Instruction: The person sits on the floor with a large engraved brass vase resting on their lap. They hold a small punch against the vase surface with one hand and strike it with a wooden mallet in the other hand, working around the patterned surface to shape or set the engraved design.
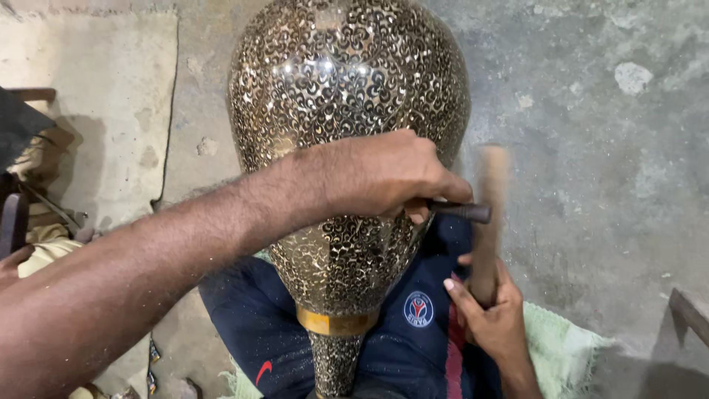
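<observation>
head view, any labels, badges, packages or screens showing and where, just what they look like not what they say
Round badge: on the dark blue shorts, just right of the engraved metal vase; blue circle, white ring, red and white emblem.
Small red swoosh mark: lower on the shorts, left of the vase neck; curved red shape.
No packages, signs or screens visible.

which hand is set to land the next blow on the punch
Right. The right hand grips the wooden mallet, raised and blurred just beside the punch. The left hand is busy holding that punch against the engraved vase.
</observation>
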Demonstrator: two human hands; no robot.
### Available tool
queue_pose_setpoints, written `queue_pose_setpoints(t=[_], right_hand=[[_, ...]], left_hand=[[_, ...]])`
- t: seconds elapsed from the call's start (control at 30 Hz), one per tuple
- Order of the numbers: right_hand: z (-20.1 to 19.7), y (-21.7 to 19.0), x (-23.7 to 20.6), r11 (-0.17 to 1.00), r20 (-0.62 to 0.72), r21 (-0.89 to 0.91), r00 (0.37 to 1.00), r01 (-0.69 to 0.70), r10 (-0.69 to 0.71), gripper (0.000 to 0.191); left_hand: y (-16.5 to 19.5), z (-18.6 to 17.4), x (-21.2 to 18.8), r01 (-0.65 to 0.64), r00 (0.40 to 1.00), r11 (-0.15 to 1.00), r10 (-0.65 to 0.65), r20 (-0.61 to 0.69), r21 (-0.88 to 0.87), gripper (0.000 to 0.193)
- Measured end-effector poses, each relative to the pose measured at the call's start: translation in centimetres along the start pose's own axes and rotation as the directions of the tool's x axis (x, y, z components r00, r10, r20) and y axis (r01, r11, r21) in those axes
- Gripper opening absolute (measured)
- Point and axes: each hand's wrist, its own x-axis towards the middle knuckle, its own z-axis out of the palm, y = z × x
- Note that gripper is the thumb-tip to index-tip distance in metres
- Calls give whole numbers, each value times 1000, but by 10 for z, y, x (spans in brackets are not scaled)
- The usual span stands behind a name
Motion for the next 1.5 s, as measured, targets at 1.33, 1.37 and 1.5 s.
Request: queue_pose_setpoints(t=[1.33, 1.37, 1.5], right_hand=[[4, 4, -10, 978, -102, -37, 973, 206, -208, 32], [4, 4, -10, 976, -160, 67, 968, 207, -194, 31], [4, 2, -10, 990, -156, 81, 983, 113, -99, 30]], left_hand=[[10, -17, 7, 16, 992, 998, -10, 125, -54, 31], [10, -18, 7, -15, 994, 998, 21, 103, -55, 32], [9, -20, 10, -27, 989, 999, 31, 146, -34, 30]])
